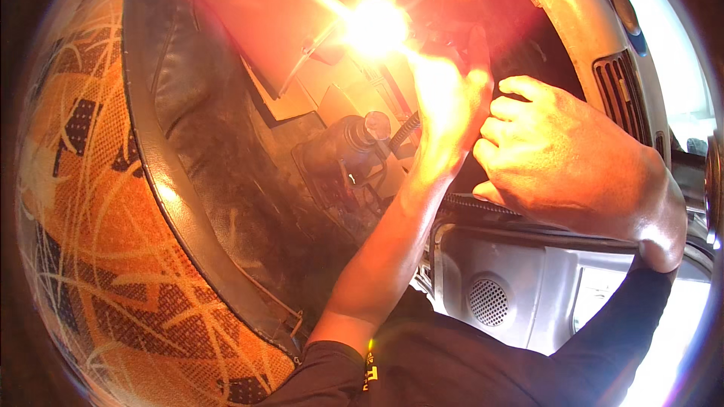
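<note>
My left hand (454,94) reaches forward beneath a vehicle's dashboard (562,0), just right of a glaring lamp (377,26). Glare washes out most of its fingers, and whatever they touch cannot be made out. Close beside it on the right, my right hand (562,151) has its fingers curled in, with the back of the hand toward me. Anything inside its grip is hidden. Below and left of the lamp is a dark cylindrical part (351,139) with a round pale end, beside a ribbed black hose (407,132).
An orange and black patterned seat cover (98,256) fills the left, edged by dark leather-like trim (173,173). A grey door panel (528,286) with a round speaker grille (489,301) lies at lower right. The dashboard's slatted vent (622,98) sits beyond my right hand.
</note>
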Demonstrator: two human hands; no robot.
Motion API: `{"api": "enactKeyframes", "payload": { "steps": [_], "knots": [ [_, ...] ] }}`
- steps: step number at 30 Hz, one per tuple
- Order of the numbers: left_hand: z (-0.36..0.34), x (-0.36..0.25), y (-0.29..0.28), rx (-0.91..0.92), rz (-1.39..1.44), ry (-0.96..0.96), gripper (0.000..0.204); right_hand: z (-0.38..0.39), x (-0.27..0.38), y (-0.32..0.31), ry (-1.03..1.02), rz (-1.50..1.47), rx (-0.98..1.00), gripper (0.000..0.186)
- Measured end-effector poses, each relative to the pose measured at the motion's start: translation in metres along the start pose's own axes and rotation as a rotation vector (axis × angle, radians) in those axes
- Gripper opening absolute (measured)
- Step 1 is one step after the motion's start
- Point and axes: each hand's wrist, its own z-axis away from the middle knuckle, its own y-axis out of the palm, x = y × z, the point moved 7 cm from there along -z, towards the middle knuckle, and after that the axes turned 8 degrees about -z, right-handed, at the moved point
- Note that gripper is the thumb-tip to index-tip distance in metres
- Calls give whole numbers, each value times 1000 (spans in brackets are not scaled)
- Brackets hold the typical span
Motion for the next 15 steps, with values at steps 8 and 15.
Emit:
{"api": "enactKeyframes", "payload": {
  "steps": [8,15],
  "knots": [
    [-4,17,5,-109,400,-327,22,-2,1,3,70,49,138,36],
    [-5,23,14,-66,494,-355,27,-14,3,-6,213,53,200,40]
  ]
}}
